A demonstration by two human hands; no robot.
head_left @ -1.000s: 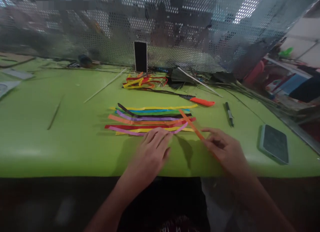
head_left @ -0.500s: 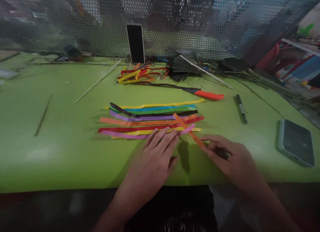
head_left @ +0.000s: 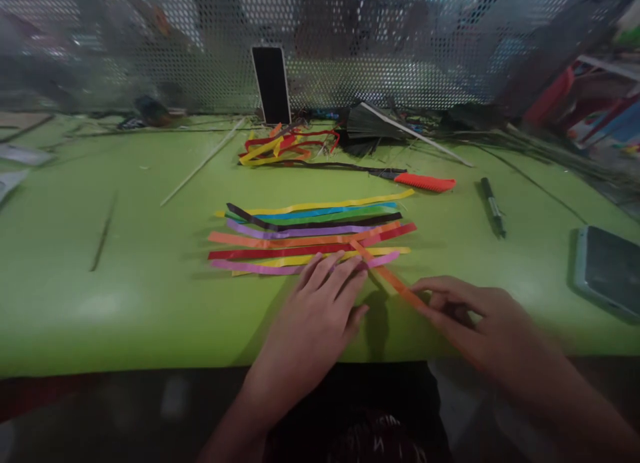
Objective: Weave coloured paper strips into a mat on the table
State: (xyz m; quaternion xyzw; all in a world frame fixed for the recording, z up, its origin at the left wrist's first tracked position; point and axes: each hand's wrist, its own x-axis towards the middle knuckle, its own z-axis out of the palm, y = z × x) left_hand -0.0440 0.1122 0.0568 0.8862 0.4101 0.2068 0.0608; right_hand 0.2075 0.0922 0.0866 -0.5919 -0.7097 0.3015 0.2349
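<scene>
Several coloured strips lie side by side across the green table (head_left: pixel 150 303), among them a red strip (head_left: pixel 250 254), a black strip (head_left: pixel 345 221) and a yellow strip (head_left: pixel 325 204). My left hand (head_left: pixel 315 310) rests with its fingers stretched over the near strips, touching the pink-purple strip (head_left: pixel 250 268) and the yellow one beside it. Between thumb and fingertips my right hand (head_left: pixel 475 316) pinches one end of an orange strip (head_left: pixel 393 280). That strip slants up to the left, its far end over the red and pink strips by my left fingertips.
Behind the row lie a tangle of strips (head_left: pixel 277 146) and a red-handled knife (head_left: pixel 425 182). A phone (head_left: pixel 271 83) leans upright on the perforated metal screen (head_left: pixel 400 56). To the right are a black marker (head_left: pixel 493 208) and a grey rectangular device (head_left: pixel 610 270). Thin sticks lie at left.
My right hand has drawn the orange strip a little to the right and toward me, so its far end sits lower across the row. My left hand stays on the strips.
</scene>
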